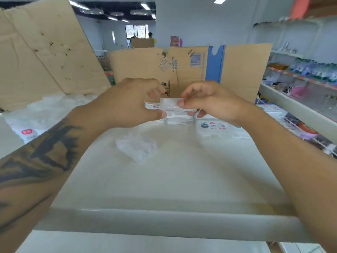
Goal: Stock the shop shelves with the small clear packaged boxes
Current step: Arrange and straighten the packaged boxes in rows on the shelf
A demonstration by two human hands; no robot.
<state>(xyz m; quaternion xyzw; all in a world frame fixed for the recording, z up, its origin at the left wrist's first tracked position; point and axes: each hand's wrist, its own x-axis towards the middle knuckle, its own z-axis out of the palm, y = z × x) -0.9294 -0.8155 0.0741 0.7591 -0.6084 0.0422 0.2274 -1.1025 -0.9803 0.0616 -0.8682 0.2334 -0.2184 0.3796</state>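
Fingertips of the left hand [127, 103] and the right hand [209, 103] pinch one small clear box [170, 105] from either side, above the stack [179, 118] at the shelf's [164, 179] far middle. Placing seems underway; next, lower it squarely onto the stack.

Pale walls [200, 21], ceiling strip lights [221, 0]

Both forearms reach forward and converge at the middle. The left hand [133, 102], its forearm tattooed, curls its fingers in a pinching grip. The right hand [209, 102] faces it, thumb and fingers pinched together, knuckles raised.
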